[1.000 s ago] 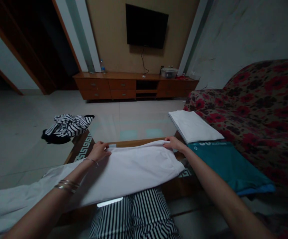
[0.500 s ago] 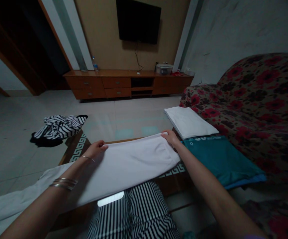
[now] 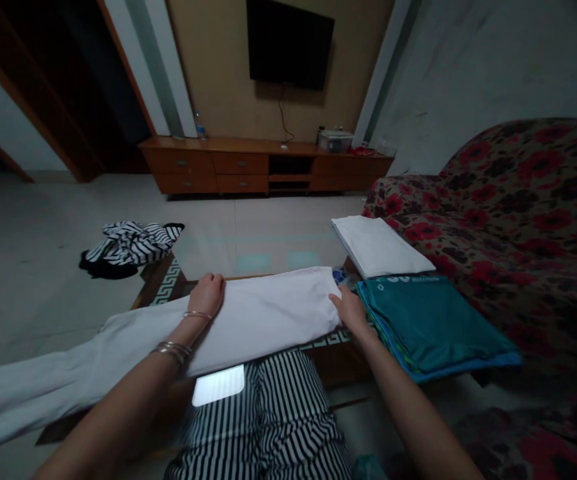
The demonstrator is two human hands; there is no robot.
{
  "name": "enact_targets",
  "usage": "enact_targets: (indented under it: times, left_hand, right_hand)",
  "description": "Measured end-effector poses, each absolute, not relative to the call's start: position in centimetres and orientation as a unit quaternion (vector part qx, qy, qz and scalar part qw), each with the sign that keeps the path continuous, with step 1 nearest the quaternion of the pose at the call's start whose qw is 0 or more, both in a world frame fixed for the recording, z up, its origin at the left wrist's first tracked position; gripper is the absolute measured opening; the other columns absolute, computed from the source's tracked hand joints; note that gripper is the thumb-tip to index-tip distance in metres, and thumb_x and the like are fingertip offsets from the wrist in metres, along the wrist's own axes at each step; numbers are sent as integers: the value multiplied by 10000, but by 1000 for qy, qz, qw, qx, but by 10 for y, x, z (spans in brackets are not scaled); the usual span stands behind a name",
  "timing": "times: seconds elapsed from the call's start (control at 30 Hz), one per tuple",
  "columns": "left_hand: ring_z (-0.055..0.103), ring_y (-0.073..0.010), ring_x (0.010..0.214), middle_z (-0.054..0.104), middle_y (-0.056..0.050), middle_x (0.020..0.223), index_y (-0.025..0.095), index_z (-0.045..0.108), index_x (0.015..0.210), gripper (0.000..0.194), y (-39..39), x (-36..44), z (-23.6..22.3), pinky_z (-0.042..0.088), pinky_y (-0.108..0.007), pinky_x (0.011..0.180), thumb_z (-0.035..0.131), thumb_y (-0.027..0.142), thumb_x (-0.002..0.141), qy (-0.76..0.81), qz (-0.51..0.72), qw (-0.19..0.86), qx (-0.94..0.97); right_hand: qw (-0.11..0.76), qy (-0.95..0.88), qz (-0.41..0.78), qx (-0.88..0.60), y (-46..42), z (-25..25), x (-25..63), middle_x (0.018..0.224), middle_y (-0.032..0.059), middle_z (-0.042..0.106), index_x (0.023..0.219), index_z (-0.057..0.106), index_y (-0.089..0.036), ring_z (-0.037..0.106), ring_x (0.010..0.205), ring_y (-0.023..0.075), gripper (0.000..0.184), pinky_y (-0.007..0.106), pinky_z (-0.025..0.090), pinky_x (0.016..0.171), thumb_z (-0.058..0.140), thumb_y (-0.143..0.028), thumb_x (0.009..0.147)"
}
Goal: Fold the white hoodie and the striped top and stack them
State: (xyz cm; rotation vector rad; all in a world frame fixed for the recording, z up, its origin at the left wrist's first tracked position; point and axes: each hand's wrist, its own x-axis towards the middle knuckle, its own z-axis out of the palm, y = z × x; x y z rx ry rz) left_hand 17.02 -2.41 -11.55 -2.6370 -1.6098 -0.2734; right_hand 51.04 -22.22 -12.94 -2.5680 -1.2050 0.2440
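A long white garment (image 3: pixel 273 307) lies folded into a strip across the glass-topped table, its far end trailing off to the left. Near its far edge, left of the middle, my left hand (image 3: pixel 207 295) is closed on the cloth with fingers curled. My right hand (image 3: pixel 350 311) pinches the right end, thumb on top; its other fingers are partly hidden. Beside that hand lies a stack of folded clothes with a teal shirt (image 3: pixel 433 323) on top. A folded white cloth (image 3: pixel 383 247) sits just behind the stack.
A black-and-white striped garment (image 3: pixel 131 247) lies crumpled at the table's far left corner. On the right stands a flowered sofa (image 3: pixel 493 200). A wooden TV cabinet (image 3: pixel 183 163) is against the far wall. My striped-clad knees (image 3: pixel 288 400) are at the near edge.
My right hand has shifted from the far right corner down to the middle of the right end. My left hand has moved slightly right and curled more. The view has turned a little left.
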Motion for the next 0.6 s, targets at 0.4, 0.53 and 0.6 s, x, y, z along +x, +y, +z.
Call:
enact_targets:
  times: [0.4,0.53,0.6]
  left_hand:
    - [450,-288,1230,509,-175,1305,193,613,1185,368,-48,167,-105,384,-409,970,478,412,921,-567,-157,-52,-807]
    - [338,-274,1329,421,-147,1428,226,541,1291,389,-73,115,-94,305,-461,1055,437,372,945,-535,-251,-25,-806]
    - [341,-268,1329,438,-137,1419,217,549,1279,369,-85,66,-87,289,-458,1073,448,316,939,-538,-276,-7,-797]
  right_hand:
    - [16,-485,-87,-870,-232,-125,499,1020,206,650,1266,564,-174,644,907,336,423,424,477,708,375,-343,927]
    - [118,-649,-140,-738,-204,-121,449,1297,151,554,1284,554,-181,507,1199,298,454,428,419,960,308,-377,956]
    - [136,-690,-135,-698,-195,-135,429,1360,124,515,1259,574,-180,439,1277,273,450,422,368,1031,292,-367,963]
